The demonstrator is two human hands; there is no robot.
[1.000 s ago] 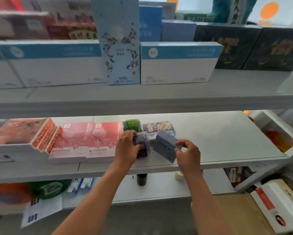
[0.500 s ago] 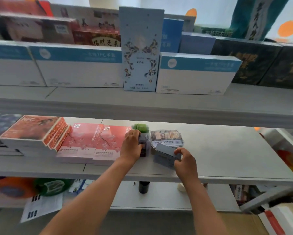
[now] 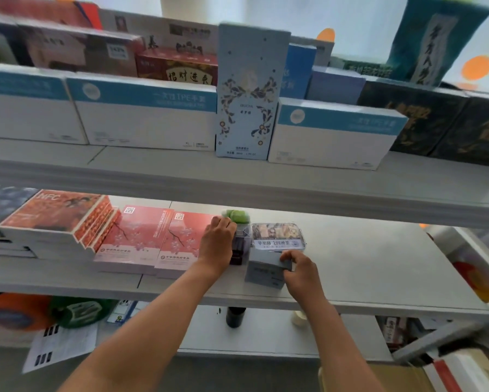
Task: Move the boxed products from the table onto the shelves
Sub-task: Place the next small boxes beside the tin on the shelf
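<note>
Left hand [image 3: 218, 241] grips small dark box [image 3: 239, 247] on middle shelf [image 3: 379, 264], just right of pink boxes [image 3: 158, 239]. Right hand [image 3: 301, 271] pinches grey-blue box [image 3: 261, 270], resting on same shelf. Behind it, clear lidded tray [image 3: 278, 235] holding snack pieces. Green item [image 3: 236, 216] behind dark box.

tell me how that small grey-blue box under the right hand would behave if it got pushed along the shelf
The small grey-blue box has flat faces and sharp edges, so it would probably slide, not roll. It sits low on the middle shelf, so tipping seems unlikely. The right hand grips it with fingertips alone, which hints it is light, and it looks like stiff card.
</note>
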